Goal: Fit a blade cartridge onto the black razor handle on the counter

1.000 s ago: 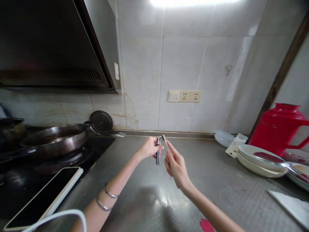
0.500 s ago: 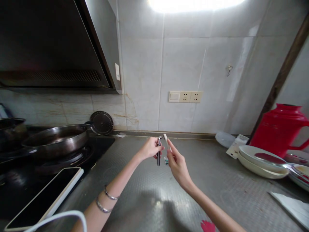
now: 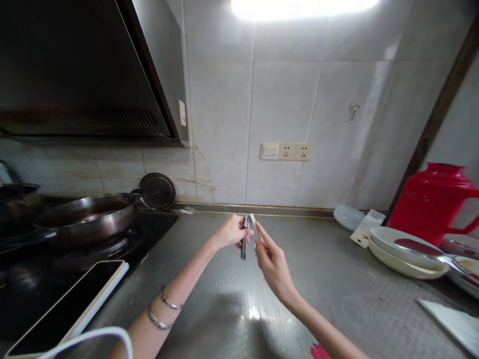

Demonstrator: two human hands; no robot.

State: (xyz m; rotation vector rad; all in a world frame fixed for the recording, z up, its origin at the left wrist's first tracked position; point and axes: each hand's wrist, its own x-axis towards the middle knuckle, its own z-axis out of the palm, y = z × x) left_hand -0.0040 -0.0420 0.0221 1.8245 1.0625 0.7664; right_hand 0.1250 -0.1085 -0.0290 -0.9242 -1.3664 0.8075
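Note:
Pinched in my left hand [image 3: 231, 232] is a slim dark and silver tool [image 3: 244, 244], upright, with its bent top end near my right hand. My right hand [image 3: 274, 264] is closed on a small white stick [image 3: 252, 219], whose tip is at the tool's top end; whether the two touch I cannot tell. My fingers hide most of the white stick. Both hands are above the grey metal counter [image 3: 224, 309]. A tiny item behind my right fingertips is mostly hidden.
To the left are a stove with a steel pan [image 3: 90, 219] and a phone [image 3: 71, 309] with a white cable [image 3: 93, 331]. At right stand a red jug [image 3: 430, 204], stacked dishes [image 3: 404, 249], a small box [image 3: 367, 228] and a white sheet [image 3: 452, 321].
Tool and white stick have shifted slightly left, and the stick's tip is lower and closer to the tool. My right hand now covers most of the small item on the counter.

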